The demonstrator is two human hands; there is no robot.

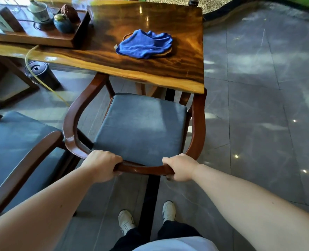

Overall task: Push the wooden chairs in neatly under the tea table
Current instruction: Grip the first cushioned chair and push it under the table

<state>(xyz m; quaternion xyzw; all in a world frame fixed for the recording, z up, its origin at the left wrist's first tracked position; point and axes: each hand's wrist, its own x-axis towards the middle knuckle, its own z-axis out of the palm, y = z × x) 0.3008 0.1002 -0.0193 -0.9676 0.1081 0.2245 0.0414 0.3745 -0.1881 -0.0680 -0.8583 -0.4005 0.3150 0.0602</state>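
The chair (141, 127) stands at the near edge of the tea table (113, 57), its front tucked under the top. Both hands hold its back rail — the left hand (103, 164) on the left, the right hand (180, 166) on the right. A second chair (17, 151) sits to the left. On the table lies a cloth (144, 43), with a tray (41, 36) of cups to its left — a bin (38, 73) stands on the floor below.

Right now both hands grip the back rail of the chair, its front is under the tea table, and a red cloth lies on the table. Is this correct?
Only the colour is wrong. The head view shows the cloth is blue, not red. The left hand and right hand do grip the chair back rail, its front under the tea table.
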